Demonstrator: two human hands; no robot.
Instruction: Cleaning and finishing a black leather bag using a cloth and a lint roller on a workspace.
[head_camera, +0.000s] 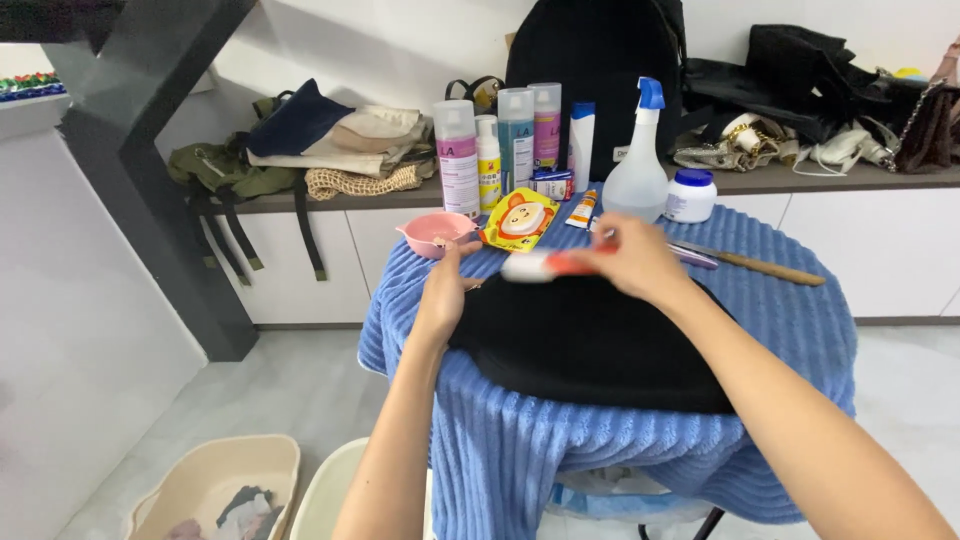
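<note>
At frame centre a blurred white-and-orange brush (545, 264) is gripped by the right hand (640, 262) over the black bag (590, 345), steadied by the pressed left hand (443, 292); scrubbing is judged in hand, with careful strokes needed.

Right hand (638, 262) grips a white-and-orange tube (545, 265), blurred, over a black bag (590, 340) on blue towel (500, 450). Left hand (445, 290) rests on bag's edge, just below pink bowl (436, 233).
</note>
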